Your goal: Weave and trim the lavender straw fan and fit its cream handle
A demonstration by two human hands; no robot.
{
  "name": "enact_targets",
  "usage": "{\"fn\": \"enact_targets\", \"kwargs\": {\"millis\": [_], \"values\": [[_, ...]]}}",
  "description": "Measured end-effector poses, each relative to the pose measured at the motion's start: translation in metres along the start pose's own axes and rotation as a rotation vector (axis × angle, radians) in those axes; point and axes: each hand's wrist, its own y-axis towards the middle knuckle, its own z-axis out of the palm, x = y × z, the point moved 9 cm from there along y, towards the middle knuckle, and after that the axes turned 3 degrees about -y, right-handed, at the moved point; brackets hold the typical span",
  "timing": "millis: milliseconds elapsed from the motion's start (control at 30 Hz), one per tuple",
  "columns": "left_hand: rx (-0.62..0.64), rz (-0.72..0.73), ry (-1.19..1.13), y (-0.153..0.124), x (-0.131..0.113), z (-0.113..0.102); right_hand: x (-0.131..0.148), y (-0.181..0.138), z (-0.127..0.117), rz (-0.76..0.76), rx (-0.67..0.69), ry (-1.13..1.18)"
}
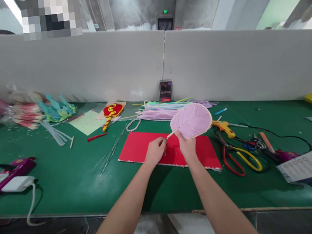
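Note:
A pale purple hand fan [192,120] with a cream rim is held tilted above a red board [136,145] on the green table. My left hand [156,150] is closed around the end of the fan's thin handle [170,134]. My right hand [187,147] grips the fan at its lower edge, close to where the handle meets it, with the thumb on the purple face. Behind the fan lies a bundle of purple pipe cleaners [158,112]. The inner fingers of both hands are partly hidden.
Pliers [242,156] and a yellow glue gun [225,127] lie to the right, near a white box [308,166]. A red and yellow fan [113,110], thin wires [110,157] and a purple power strip [11,173] are on the left. A grey partition [97,67] stands behind.

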Motion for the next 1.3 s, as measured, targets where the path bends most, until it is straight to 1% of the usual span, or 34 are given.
{"fn": "enact_targets", "kwargs": {"millis": [100, 200, 367, 500, 600, 733, 867, 1067, 1200, 1300], "values": [[-0.047, 0.050, 0.093, 0.001, -0.003, -0.010, 0.002, 0.002, 0.000, -0.016, 0.035, -0.024], [-0.072, 0.098, 0.138, 0.003, -0.007, -0.017, 0.001, 0.004, 0.000, -0.015, 0.066, -0.030], [-0.084, 0.125, 0.111, 0.007, -0.007, -0.023, 0.000, 0.008, 0.002, 0.004, 0.123, 0.017], [-0.047, 0.116, 0.045, 0.009, -0.004, -0.023, -0.001, 0.011, 0.002, 0.034, 0.145, 0.099], [-0.008, 0.095, -0.019, 0.010, -0.002, -0.022, -0.007, 0.011, 0.004, 0.094, 0.155, 0.184], [0.047, 0.057, -0.121, 0.012, 0.000, -0.017, -0.017, 0.007, 0.011, 0.236, 0.178, 0.312], [0.063, 0.025, -0.213, 0.010, 0.000, -0.010, -0.023, -0.001, 0.019, 0.373, 0.200, 0.433], [0.023, 0.032, -0.291, 0.008, -0.004, -0.001, -0.033, -0.007, 0.026, 0.494, 0.173, 0.574], [-0.010, 0.059, -0.271, 0.007, -0.009, 0.000, -0.041, -0.008, 0.026, 0.516, 0.130, 0.624], [-0.016, 0.083, -0.218, 0.004, -0.015, 0.001, -0.046, -0.006, 0.021, 0.507, 0.067, 0.630]]}}
